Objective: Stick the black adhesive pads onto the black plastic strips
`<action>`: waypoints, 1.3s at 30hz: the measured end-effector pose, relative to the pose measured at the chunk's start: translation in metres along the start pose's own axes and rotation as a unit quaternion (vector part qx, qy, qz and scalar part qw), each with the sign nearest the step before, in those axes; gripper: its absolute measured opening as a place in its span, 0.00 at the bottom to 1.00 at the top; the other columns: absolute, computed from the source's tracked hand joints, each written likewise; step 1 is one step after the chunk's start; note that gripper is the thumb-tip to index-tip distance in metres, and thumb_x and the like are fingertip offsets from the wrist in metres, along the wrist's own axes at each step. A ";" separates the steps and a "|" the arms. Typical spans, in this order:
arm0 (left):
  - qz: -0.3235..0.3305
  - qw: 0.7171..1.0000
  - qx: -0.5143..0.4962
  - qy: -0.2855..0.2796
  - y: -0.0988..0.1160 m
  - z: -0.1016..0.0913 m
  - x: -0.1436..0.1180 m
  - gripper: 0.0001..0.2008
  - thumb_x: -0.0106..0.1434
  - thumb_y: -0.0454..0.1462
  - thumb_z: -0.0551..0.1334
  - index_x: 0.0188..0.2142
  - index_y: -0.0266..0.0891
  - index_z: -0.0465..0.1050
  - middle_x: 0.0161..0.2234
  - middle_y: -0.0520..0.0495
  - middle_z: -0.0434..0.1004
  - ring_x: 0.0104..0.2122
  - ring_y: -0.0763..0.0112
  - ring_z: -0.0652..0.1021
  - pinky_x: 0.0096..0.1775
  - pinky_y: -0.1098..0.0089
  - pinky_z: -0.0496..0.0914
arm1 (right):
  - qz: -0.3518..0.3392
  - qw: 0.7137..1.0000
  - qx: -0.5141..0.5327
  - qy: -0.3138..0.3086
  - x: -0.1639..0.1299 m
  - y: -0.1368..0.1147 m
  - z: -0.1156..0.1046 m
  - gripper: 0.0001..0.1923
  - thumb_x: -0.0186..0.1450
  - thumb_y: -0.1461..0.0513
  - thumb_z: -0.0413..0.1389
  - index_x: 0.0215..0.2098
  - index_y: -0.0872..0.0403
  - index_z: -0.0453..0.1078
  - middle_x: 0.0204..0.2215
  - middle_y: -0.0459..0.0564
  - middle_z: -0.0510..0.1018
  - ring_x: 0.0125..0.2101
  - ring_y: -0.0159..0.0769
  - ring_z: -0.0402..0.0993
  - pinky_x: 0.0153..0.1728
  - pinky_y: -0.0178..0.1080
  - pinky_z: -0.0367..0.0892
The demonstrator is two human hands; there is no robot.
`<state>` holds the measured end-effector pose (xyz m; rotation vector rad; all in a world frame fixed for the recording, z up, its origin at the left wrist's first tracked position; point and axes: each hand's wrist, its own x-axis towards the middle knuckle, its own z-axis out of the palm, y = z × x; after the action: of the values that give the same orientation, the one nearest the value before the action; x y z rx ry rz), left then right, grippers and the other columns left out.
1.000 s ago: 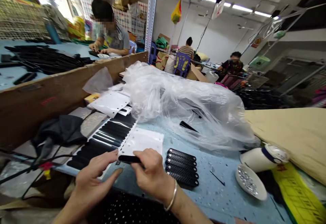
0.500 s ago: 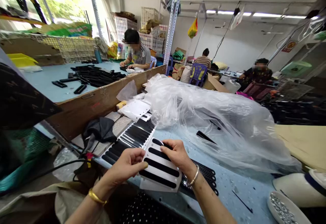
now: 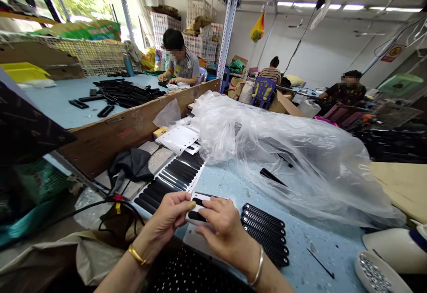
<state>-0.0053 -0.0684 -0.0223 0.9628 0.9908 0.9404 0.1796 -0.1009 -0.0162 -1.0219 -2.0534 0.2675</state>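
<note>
At the near edge of the blue table, both hands meet over a white card that carries black strips. The left hand pinches the card's left end, thumb on top with its yellow-tipped nail showing and the fingers curled beneath. The right hand lies across the card's right side, fingers bent and pressed down on it — it covers most of the card, so only two black strips show between the hands. A gold bangle sits on the left wrist, a silver one on the right.

Just to the right of the hands, a short row of black perforated plates lies flat on the table, stacked side by side and touching one another. Ahead and to the left, a longer white sheet filled with black strips rests on the table, near the card but apart from it. Behind that lie blank white cards and a dark cloth.

A large crumpled clear plastic bag spreads over the middle of the table, with a black pointed piece lying at its near edge. At the far right stand a white container and a small dish of shiny beads. A wooden board divides this table from the next — there a co-worker sits by a heap of black parts.
</note>
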 end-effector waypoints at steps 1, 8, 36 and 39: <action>0.002 1.000 -0.003 -0.004 -0.001 0.000 0.001 0.15 0.51 0.44 0.71 0.28 0.33 0.75 0.19 0.58 0.62 0.14 0.87 0.54 0.17 0.79 0.47 | 0.006 1.000 0.001 0.003 -0.004 0.001 0.006 0.12 0.59 0.64 0.63 0.43 0.51 0.76 0.42 0.53 0.81 0.42 0.46 0.76 0.44 0.46 0.69; 0.004 0.999 0.022 -0.033 -0.017 0.004 -0.006 0.13 0.49 0.41 0.73 0.26 0.30 0.79 0.17 0.50 0.70 0.17 0.81 0.63 0.20 0.77 0.49 | 0.083 0.993 0.048 0.073 -0.015 0.022 0.035 0.08 0.60 0.68 0.59 0.37 0.52 0.76 0.32 0.50 0.82 0.33 0.41 0.76 0.37 0.41 0.69; 0.066 0.964 0.216 0.140 -0.037 -0.011 0.026 0.12 0.52 0.44 0.64 0.24 0.37 0.74 0.10 0.54 0.68 0.14 0.74 0.67 0.21 0.76 0.60 | 0.374 0.814 0.351 0.271 0.017 0.050 -0.020 0.18 0.62 0.49 0.59 0.29 0.57 0.73 0.19 0.46 0.76 0.20 0.32 0.72 0.26 0.35 0.70; 0.065 0.951 0.251 0.171 -0.032 -0.020 0.040 0.18 0.52 0.44 0.64 0.39 0.36 0.77 0.14 0.55 0.72 0.16 0.70 0.71 0.24 0.74 0.64 | 0.377 0.828 0.320 0.264 -0.003 0.050 -0.059 0.17 0.61 0.50 0.61 0.30 0.57 0.73 0.19 0.45 0.75 0.18 0.30 0.70 0.22 0.32 0.67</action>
<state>-0.0076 -0.0360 -0.0666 1.3270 1.5227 1.0062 0.2532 -0.0803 -0.0043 -1.2337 -0.8671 0.8973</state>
